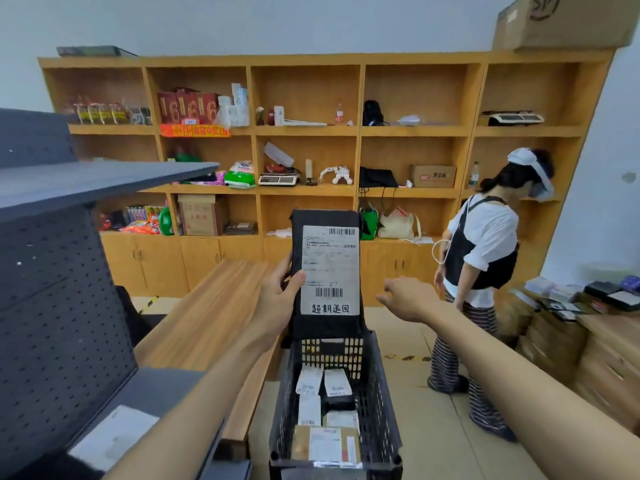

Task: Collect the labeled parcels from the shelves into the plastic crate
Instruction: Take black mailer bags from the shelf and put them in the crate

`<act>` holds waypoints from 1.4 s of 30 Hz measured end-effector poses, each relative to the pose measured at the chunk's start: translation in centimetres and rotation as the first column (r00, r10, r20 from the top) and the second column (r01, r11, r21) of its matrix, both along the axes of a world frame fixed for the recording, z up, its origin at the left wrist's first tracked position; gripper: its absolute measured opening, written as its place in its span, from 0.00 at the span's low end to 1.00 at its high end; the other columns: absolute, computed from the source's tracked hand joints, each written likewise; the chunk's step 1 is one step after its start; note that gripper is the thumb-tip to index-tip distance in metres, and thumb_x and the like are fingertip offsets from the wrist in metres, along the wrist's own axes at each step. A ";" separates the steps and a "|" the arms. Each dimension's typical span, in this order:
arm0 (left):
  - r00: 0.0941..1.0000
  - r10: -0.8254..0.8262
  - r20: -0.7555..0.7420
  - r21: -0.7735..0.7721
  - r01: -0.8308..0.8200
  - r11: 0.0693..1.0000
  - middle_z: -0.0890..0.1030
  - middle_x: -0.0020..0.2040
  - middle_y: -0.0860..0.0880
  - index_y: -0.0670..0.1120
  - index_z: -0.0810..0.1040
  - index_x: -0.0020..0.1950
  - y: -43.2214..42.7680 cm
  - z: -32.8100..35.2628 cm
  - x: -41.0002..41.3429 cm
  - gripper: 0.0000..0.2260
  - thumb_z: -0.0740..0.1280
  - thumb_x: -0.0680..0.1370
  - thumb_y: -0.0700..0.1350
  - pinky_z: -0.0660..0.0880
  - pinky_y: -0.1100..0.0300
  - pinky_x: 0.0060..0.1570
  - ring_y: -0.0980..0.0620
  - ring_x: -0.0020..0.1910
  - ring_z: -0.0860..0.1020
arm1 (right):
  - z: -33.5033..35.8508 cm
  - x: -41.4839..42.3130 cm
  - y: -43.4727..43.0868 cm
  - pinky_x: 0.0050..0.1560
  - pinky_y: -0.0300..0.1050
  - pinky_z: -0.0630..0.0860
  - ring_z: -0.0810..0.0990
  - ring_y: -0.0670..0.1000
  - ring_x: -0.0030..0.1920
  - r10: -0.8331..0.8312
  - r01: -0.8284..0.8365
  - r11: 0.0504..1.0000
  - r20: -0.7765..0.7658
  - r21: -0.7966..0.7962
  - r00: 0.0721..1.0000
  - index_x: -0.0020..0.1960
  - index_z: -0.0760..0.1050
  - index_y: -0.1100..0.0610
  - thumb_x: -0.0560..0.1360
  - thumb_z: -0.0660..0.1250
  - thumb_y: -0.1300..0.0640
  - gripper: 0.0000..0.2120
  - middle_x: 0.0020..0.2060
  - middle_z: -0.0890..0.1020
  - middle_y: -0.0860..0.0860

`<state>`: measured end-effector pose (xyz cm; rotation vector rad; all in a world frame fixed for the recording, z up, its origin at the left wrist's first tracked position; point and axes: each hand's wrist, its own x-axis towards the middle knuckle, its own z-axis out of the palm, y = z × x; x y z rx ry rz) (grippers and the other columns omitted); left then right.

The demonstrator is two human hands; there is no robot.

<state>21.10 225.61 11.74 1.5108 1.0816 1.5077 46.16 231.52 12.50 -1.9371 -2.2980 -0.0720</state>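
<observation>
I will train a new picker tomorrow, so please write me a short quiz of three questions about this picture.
1. True or false: the crate is empty.
2. Which hand holds the parcel? A) left hand B) right hand C) both
3. Fill in: the right hand holds ____.

Key: 1 false; 2 A; 3 nothing.

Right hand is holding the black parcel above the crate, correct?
Not quite. The left hand is holding the black parcel above the crate; the right hand is beside it, holding nothing. The head view shows it.
</observation>
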 end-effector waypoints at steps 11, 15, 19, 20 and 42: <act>0.998 -0.055 -0.001 -0.183 0.054 0.982 0.82 0.60 0.57 0.57 0.68 0.75 15.6 -6.3 0.0 0.20 0.61 0.85 0.42 0.80 0.64 0.49 0.59 0.56 0.82 | -6.4 0.7 13.8 0.52 0.52 0.76 0.78 0.58 0.58 -0.039 0.042 0.990 0.019 -0.135 0.999 0.64 0.73 0.56 0.82 0.55 0.41 0.22 0.60 0.79 0.56; 0.999 -0.049 0.005 -0.286 0.048 0.957 0.82 0.61 0.53 0.58 0.69 0.73 20.2 -9.9 1.1 0.18 0.61 0.85 0.42 0.81 0.61 0.47 0.57 0.55 0.84 | -9.4 1.6 18.4 0.42 0.45 0.70 0.78 0.58 0.55 -0.038 0.025 0.978 -0.059 -0.208 0.998 0.61 0.74 0.61 0.83 0.56 0.46 0.20 0.57 0.80 0.58; 0.999 -0.030 -0.035 -0.380 0.014 0.925 0.82 0.63 0.51 0.54 0.66 0.78 24.5 -13.3 2.2 0.21 0.62 0.85 0.44 0.83 0.53 0.53 0.54 0.56 0.83 | -12.8 2.5 22.7 0.41 0.46 0.68 0.77 0.56 0.48 -0.066 0.033 0.966 -0.123 -0.256 0.990 0.49 0.72 0.57 0.83 0.56 0.46 0.15 0.49 0.79 0.56; 0.998 -0.029 -0.050 -0.395 0.007 0.918 0.82 0.63 0.51 0.54 0.66 0.78 25.4 -14.2 2.5 0.21 0.62 0.85 0.44 0.82 0.52 0.53 0.54 0.56 0.83 | -13.9 2.7 23.8 0.41 0.47 0.68 0.76 0.56 0.47 -0.079 0.035 0.962 -0.155 -0.272 0.985 0.45 0.70 0.56 0.82 0.57 0.46 0.15 0.45 0.78 0.55; 1.000 0.018 0.006 -0.849 -0.004 0.529 0.82 0.64 0.49 0.54 0.72 0.70 33.0 -40.4 1.4 0.13 0.58 0.86 0.45 0.79 0.46 0.62 0.52 0.60 0.82 | -41.3 -5.8 28.0 0.58 0.44 0.79 0.81 0.49 0.59 -0.634 -0.219 0.688 -0.720 -0.691 0.280 0.71 0.71 0.56 0.82 0.62 0.58 0.18 0.63 0.80 0.52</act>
